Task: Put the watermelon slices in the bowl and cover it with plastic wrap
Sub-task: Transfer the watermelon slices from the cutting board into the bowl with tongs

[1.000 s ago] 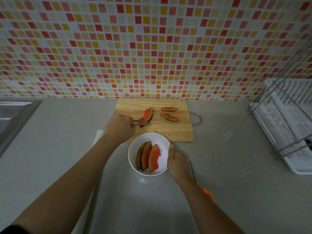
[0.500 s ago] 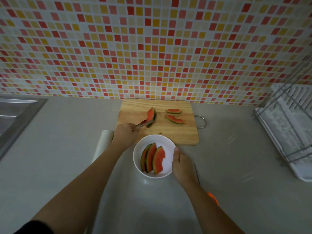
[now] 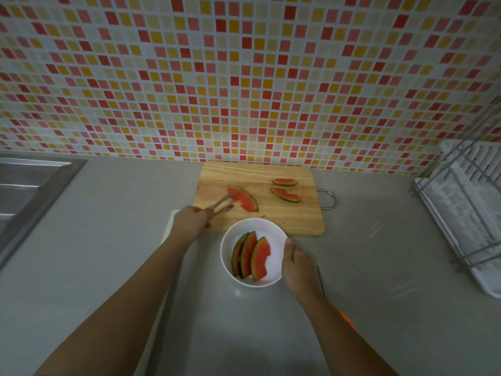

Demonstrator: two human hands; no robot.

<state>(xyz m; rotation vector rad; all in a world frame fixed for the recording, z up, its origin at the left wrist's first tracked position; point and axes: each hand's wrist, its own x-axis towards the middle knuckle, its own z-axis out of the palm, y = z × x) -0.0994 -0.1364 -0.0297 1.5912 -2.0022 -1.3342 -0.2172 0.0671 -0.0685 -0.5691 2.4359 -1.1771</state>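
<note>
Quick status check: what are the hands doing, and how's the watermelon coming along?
Left hand working tongs at a slice on the board. Right hand steadying the bowl, three slices inside. Two more slices on the board. Nothing blocking.

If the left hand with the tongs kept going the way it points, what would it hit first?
Likely the watermelon slice lying on the cutting board: the tongs in the left hand already point at its near end, though depth is unclear.

six watermelon slices (image 3: 243, 201), one bowl (image 3: 276, 234)
</note>
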